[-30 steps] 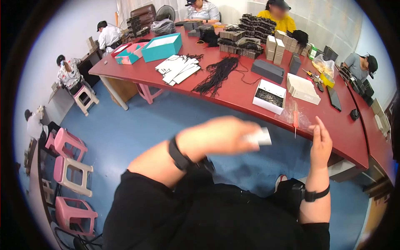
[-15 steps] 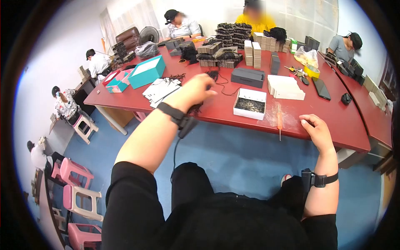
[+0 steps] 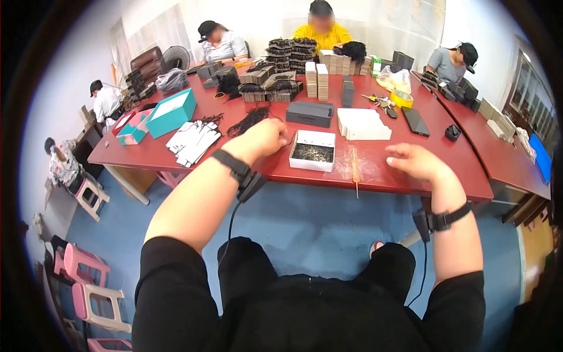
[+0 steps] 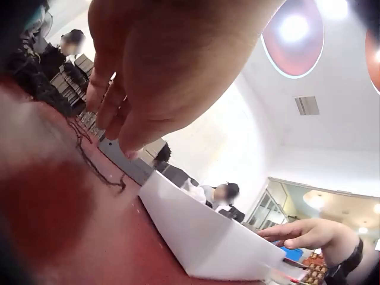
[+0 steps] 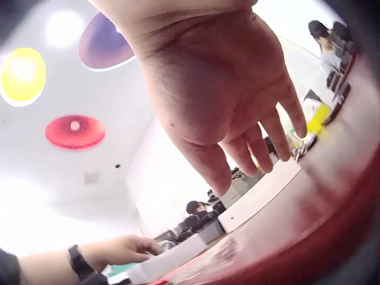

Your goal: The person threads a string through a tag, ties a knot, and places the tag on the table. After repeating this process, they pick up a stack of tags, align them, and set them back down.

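My left hand [image 3: 262,139] hangs over the table's front part with loosely bent fingers, just left of a white open box [image 3: 312,163] with small dark pieces inside. In the left wrist view nothing shows between its fingers, and the box wall [image 4: 208,237] is right beside them. My right hand [image 3: 413,161] hovers palm down with spread, nearly straight fingers. Between the box and this hand lies an orange-handled tool [image 3: 355,167] on clear plastic film, its thin metal shaft past the table edge. A stack of white cards [image 3: 362,124] lies beyond the right hand.
Black strands [image 3: 249,120] and loose white cards [image 3: 192,142] lie left; a dark grey box [image 3: 309,114] stands behind the white box. Teal boxes [image 3: 171,112], a phone [image 3: 416,121], yellow tape [image 3: 402,98] and keys [image 3: 381,102] sit around. Several people work around the table.
A white piece was in my left hand at first; that hand went to the loose cards, let go, and moved right beside the box. My right hand turned from upright to palm down.
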The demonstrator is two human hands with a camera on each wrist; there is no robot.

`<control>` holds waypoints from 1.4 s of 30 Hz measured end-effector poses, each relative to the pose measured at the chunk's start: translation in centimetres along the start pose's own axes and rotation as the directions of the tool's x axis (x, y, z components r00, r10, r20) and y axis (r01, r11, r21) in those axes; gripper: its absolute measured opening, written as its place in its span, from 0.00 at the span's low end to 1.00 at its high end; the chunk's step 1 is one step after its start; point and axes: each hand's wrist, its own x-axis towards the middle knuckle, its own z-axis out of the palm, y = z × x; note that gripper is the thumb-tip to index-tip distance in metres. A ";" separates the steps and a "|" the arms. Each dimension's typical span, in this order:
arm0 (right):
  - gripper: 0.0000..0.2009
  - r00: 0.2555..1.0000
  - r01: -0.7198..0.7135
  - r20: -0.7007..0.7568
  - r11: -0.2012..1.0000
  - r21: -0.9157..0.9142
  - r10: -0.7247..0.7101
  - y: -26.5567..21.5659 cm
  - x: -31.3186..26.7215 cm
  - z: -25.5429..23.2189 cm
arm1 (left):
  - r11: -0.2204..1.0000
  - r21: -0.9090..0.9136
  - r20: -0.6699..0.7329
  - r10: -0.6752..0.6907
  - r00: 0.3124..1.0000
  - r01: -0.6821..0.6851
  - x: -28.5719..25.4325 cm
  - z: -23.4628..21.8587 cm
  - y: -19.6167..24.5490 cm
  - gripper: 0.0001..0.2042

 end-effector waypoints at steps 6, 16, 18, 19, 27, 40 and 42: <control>0.28 0.981 0.158 -0.014 0.833 -0.531 -0.195 0.0 7.7 -1.7 | 0.989 0.145 -0.006 -0.017 1.000 0.018 5.7 -0.7 -2.0 0.10; 0.49 0.959 0.273 0.089 0.801 -0.532 -0.268 2.0 11.4 -2.5 | 0.914 0.384 0.366 -0.023 0.930 -0.129 12.6 -0.8 -1.3 0.48; 0.51 0.974 0.207 0.189 0.819 -0.535 -0.123 1.4 11.0 -2.9 | 0.952 0.299 0.450 -0.077 0.889 -0.068 13.6 -1.4 -0.2 0.51; 0.54 0.969 0.225 0.215 0.803 -0.552 -0.124 1.9 11.6 -3.0 | 0.948 0.309 0.475 -0.085 0.876 -0.076 14.5 -0.9 -0.4 0.53; 0.49 0.944 0.287 0.300 0.784 -0.551 -0.134 2.0 12.2 -2.7 | 0.975 0.147 0.700 -0.222 0.679 0.167 17.0 -0.4 -0.5 0.53; 0.44 0.941 0.304 0.113 0.651 -0.695 -0.319 -0.4 9.8 -1.0 | 0.985 0.053 0.230 0.149 0.962 -0.165 8.4 -0.2 -2.3 0.48; 0.34 0.928 0.351 0.129 0.702 -0.620 -0.350 -1.5 9.1 -2.0 | 0.991 -0.018 0.141 0.133 0.981 -0.132 6.6 -2.1 -1.7 0.31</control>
